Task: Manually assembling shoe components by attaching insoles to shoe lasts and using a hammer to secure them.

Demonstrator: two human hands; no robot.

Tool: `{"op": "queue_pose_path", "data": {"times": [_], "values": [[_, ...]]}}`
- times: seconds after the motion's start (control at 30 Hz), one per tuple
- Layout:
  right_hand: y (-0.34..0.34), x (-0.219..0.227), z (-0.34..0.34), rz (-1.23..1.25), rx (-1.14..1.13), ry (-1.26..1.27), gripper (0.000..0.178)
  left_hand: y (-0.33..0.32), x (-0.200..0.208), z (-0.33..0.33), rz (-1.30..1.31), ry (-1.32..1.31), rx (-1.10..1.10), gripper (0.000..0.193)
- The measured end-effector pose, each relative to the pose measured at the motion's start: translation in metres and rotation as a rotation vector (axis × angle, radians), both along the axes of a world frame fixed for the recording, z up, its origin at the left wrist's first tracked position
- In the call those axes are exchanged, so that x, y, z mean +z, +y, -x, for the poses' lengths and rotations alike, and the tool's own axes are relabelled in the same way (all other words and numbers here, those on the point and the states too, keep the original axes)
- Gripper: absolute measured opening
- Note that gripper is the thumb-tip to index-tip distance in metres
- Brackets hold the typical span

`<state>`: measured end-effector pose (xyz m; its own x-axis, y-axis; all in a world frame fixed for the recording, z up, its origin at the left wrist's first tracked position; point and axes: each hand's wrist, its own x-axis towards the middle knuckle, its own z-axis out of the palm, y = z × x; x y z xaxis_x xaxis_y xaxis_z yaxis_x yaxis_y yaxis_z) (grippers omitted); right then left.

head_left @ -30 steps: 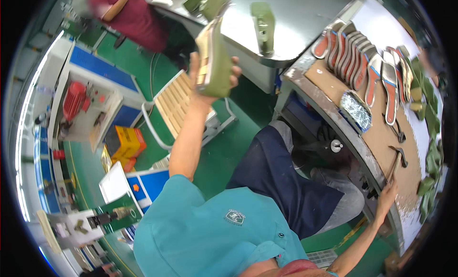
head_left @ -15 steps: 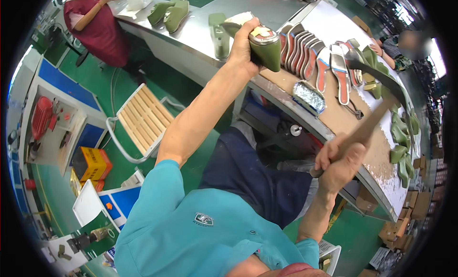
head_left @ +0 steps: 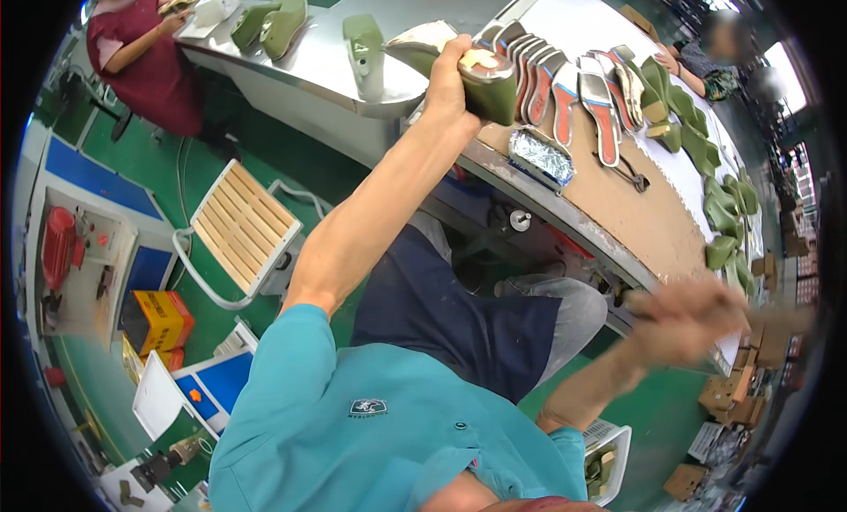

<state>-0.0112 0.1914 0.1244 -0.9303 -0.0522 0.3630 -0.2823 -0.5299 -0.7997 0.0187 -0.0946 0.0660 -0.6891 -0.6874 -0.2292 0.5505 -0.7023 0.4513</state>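
Note:
My left hand is closed around a green shoe last, raised over the bench's near edge. A pale insole piece lies along its underside, and the heel end has a metal rim with a yellowish patch. On the right, my right hand is smeared by motion beside the bench's near right corner. It grips a hammer, whose wooden handle is only a faint blur now; the head cannot be made out. Beyond the last, a row of red and grey insoles lies on the bench, near a foil-topped block.
Several green lasts line the bench's far right side; others stand on the metal table. A slatted chair is at left, a white basket lower right. Co-workers are at far left and far right.
My right hand has swung right and outward with the hammer, which has turned into a blur. My left hand still holds the last up. The view has shifted slightly.

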Motion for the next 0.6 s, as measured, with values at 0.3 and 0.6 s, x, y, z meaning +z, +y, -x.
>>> {"op": "queue_pose_path", "data": {"times": [0.3,0.6], "values": [[-0.051,-0.114,-0.026,-0.493,0.457,0.05,0.037,0.027,-0.017,0.004,0.092,-0.002,0.008,0.029],[-0.028,-0.055,-0.014,-0.436,0.401,0.058,0.051,0.009,-0.014,0.004,0.413,-0.083,0.23,0.026]]}}
